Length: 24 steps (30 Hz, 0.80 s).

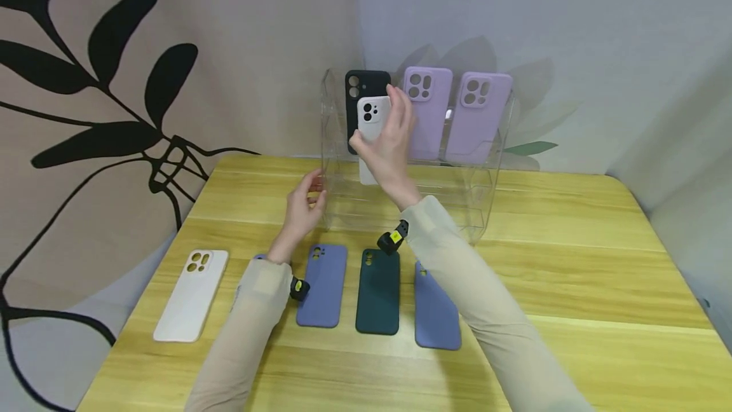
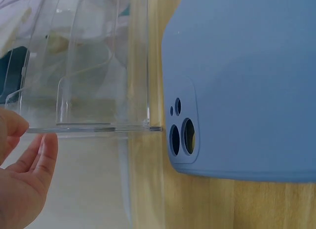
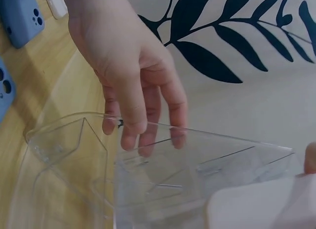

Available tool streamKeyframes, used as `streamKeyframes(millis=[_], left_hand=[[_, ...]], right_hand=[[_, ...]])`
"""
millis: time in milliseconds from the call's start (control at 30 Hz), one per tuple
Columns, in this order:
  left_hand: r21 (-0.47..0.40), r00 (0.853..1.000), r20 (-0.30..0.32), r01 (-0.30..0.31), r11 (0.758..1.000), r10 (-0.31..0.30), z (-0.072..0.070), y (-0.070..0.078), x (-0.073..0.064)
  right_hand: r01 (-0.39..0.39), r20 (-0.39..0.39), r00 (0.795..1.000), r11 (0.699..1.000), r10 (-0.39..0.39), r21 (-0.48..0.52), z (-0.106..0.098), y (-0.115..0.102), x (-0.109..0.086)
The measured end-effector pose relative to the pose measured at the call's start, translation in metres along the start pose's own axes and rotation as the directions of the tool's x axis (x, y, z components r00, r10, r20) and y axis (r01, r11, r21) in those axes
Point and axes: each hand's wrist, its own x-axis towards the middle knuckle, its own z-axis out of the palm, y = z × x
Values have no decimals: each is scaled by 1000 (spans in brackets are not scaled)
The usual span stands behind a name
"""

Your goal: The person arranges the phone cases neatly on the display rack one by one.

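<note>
In the head view my right hand [image 1: 394, 145] pinches a white phone case [image 1: 369, 130] by its sides, thumb on the left edge and fingers on the right. The case is upright in front of a black phone case [image 1: 368, 83] on a clear acrylic display stand [image 1: 495, 186]. My left hand [image 1: 301, 212] holds the stand's left side panel, thumb on one face and fingers on the other, as the right wrist view shows. Two lilac phone cases, one in the middle [image 1: 429, 123] and one at the right [image 1: 483, 123], lean on the stand's upper tier.
On the wooden table [image 1: 595, 259], nearer me, lie a white case [image 1: 191, 297], a blue case [image 1: 322, 288], a dark green case [image 1: 377, 294] and another blue case [image 1: 436, 313]. My left forearm mostly hides one more blue case. Walls stand behind the stand.
</note>
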Motion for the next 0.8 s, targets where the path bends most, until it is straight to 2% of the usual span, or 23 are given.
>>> streamKeyframes(millis=[133,267,367,600,700,800], left_hand=[[6,1000,-4,5,1000,-5,3,-22,2],[3,1000,-1,8,1000,-8,3,-24,2],[6,1000,4,6,1000,-6,3,-21,2],[13,1000,20,-7,1000,7,-3,14,-1],[13,1000,26,-2,1000,2,-2,15,-1],[9,1000,22,-3,1000,3,0,2,0]], right_hand=[[6,-31,1000,1000,-6,-13,13,4,-3],[21,-70,997,999,-23,-26,23,9,-8],[29,-100,994,999,-32,-35,28,12,-12],[25,-135,990,999,-30,-42,38,10,-22],[17,-140,990,999,-23,-47,41,8,-25],[18,-149,988,998,-26,-58,44,6,-28]])
